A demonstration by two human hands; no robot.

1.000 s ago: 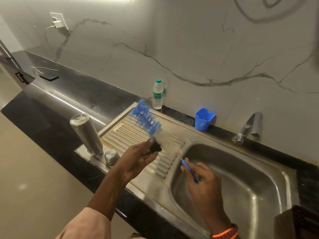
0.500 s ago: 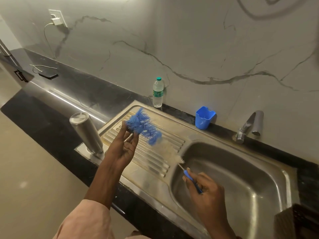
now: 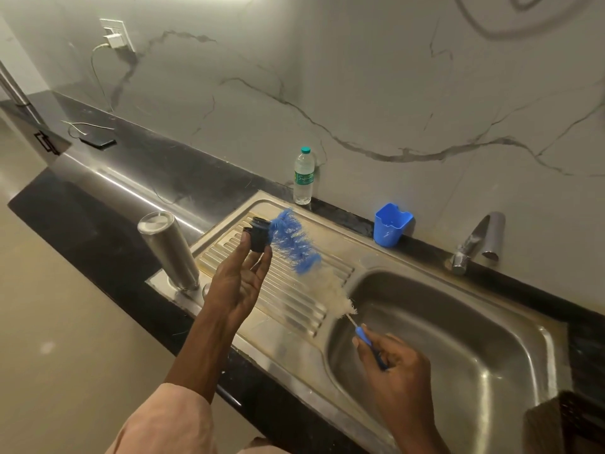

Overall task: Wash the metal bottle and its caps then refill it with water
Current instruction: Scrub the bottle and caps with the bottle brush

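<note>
My left hand pinches a small black cap between thumb and fingertips, raised over the draining board. My right hand grips the blue handle of a long bottle brush; its blue bristle tip touches the cap, its white bristles run back toward the basin. The metal bottle stands upside down on the left corner of the steel sink. A round metal cap lies beside the bottle, mostly hidden behind my left wrist.
A tap juts from the wall right of the basin. A blue plastic cup and a small plastic water bottle stand on the black counter's back edge. A phone on a charging cable lies far left.
My left hand rose and slid along the brush from the white bristles to the blue tip, carrying the black cap. The right hand stayed over the basin edge.
</note>
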